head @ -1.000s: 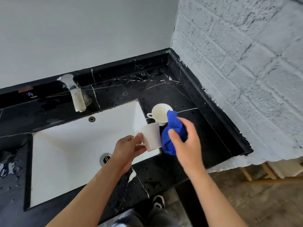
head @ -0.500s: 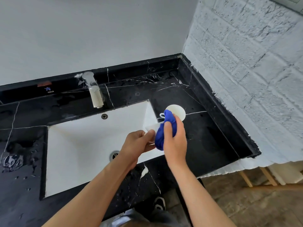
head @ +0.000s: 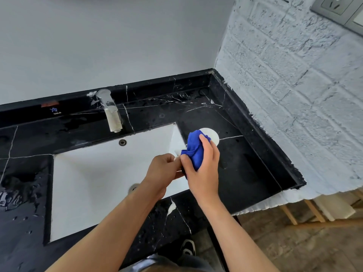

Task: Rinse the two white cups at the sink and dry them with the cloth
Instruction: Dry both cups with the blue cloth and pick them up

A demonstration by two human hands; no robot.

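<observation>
**Cloth now pressed onto the held cup**

Start from the sink (head: 98,183): the black worktop (head: 245,173) surrounds it, and the second cup (head: 213,135) stands just right of the basin's far corner. A second ago your right hand (head: 204,169) held the blue cloth (head: 194,152) apart from the cup (head: 177,152); now it is clenched around the cloth against it, so drying has begun. Your left hand (head: 163,173) grips that cup above the sink's right edge; only a white sliver shows.

The held cup (head: 177,153) is almost wholly hidden behind both hands and the blue cloth (head: 194,152); the sink drain (head: 133,187) shows only partly.
</observation>
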